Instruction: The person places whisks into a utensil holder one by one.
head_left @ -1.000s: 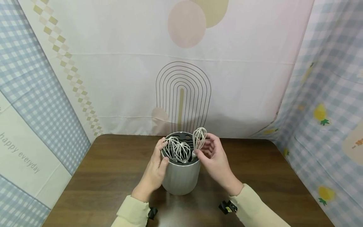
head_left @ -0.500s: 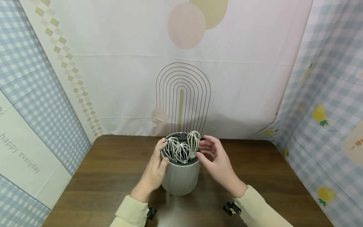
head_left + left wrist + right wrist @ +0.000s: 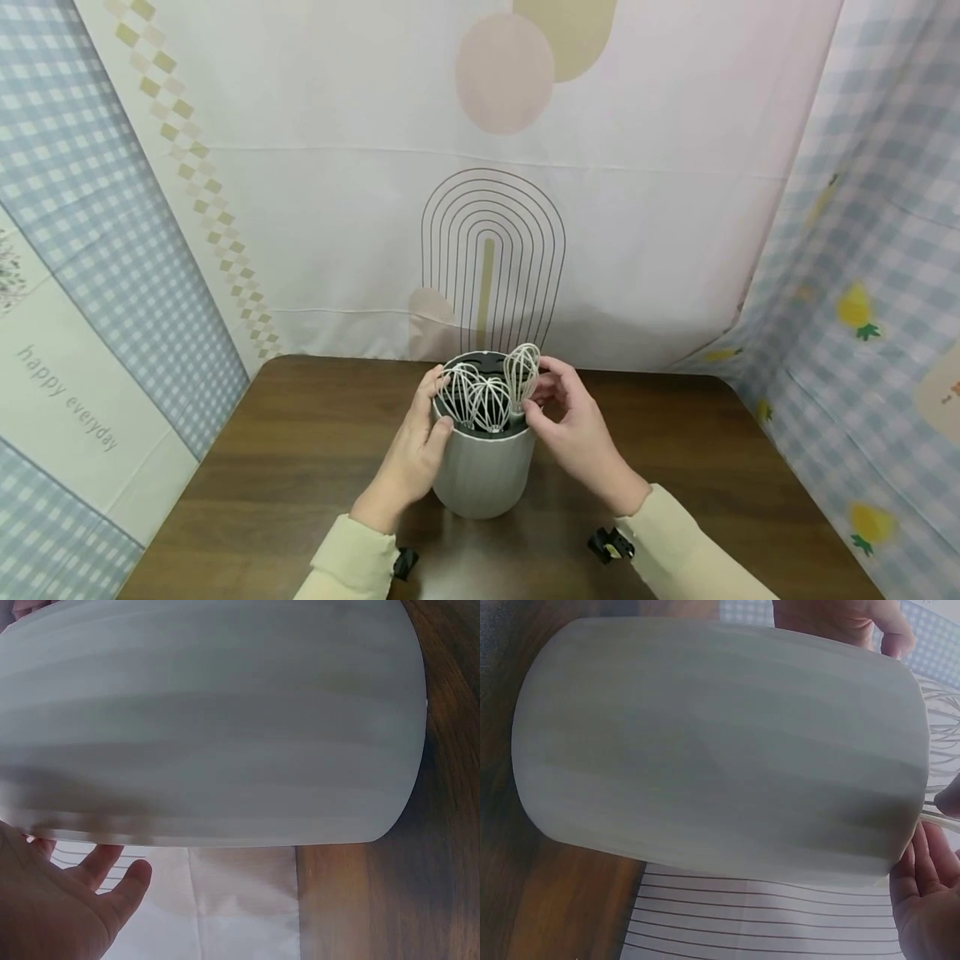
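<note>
A light grey, faintly ribbed utensil holder (image 3: 483,479) stands upright on the brown wooden table, with a dark slotted insert at its top. My left hand (image 3: 412,442) grips its left side near the rim, thumb at the front and fingers behind. Two white wire whisks (image 3: 491,404) stand heads-up in it at the left and middle. At the right rim my right hand (image 3: 577,433) pinches a third whisk (image 3: 521,375) low on its wire loops. This whisk is upright and its handle is hidden inside the holder. The right wrist view shows my thumb (image 3: 949,799) against its wires.
The table (image 3: 322,475) ends at a pale printed cloth (image 3: 337,233) hanging behind. Blue checked cloths (image 3: 810,350) hang at both sides. A dark wrist camera (image 3: 611,546) sits at each cuff.
The third whisk has gone lower and leftward into the holder; its white handle top showed at the rim a second ago. My right fingers loosened midway, then closed on its wires. The left hand stays put.
</note>
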A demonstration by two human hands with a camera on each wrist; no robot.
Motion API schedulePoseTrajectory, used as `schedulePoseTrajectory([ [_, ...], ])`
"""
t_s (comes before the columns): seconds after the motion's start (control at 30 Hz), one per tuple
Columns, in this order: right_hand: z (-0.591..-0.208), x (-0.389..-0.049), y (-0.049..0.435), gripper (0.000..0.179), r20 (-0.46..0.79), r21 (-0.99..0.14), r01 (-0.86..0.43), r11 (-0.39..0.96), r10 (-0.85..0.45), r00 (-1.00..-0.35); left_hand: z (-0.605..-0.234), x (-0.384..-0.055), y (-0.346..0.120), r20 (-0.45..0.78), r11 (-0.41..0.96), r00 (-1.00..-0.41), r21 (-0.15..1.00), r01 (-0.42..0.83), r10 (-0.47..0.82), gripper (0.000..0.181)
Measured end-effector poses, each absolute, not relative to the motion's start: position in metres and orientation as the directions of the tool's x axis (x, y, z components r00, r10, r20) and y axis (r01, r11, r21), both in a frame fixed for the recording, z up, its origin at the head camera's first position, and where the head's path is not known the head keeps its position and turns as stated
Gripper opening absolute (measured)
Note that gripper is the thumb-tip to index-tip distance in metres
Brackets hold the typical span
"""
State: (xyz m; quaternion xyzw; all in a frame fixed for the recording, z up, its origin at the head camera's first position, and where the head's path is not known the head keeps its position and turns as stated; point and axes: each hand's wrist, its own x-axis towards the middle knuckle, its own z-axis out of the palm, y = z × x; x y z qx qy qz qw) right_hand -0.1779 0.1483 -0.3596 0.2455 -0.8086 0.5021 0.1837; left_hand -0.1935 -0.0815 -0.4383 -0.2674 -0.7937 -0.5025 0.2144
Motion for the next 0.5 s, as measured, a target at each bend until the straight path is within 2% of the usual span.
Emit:
schedulePoseTrajectory([
  [0.1, -0.353, -0.172, 0.148, 0.051, 0.559, -0.689, -0.588, 0.424, -0.205, -0.804, -0.439, -0.195, -0.081, 0.611, 0.352, -0.763, 0.681, 0.642, 0.209, 0.047],
  [0.23, -0.373, -0.182, 0.158, 0.056, 0.588, -0.636, -0.621, 0.458, -0.235, -0.774, -0.438, -0.195, -0.082, 0.617, 0.362, -0.757, 0.67, 0.648, 0.215, 0.047],
  [0.5, -0.393, -0.185, 0.177, 0.057, 0.584, -0.608, -0.627, 0.486, -0.26, -0.769, -0.441, -0.181, -0.093, 0.501, 0.456, -0.833, 0.7, 0.55, 0.236, 0.065],
])
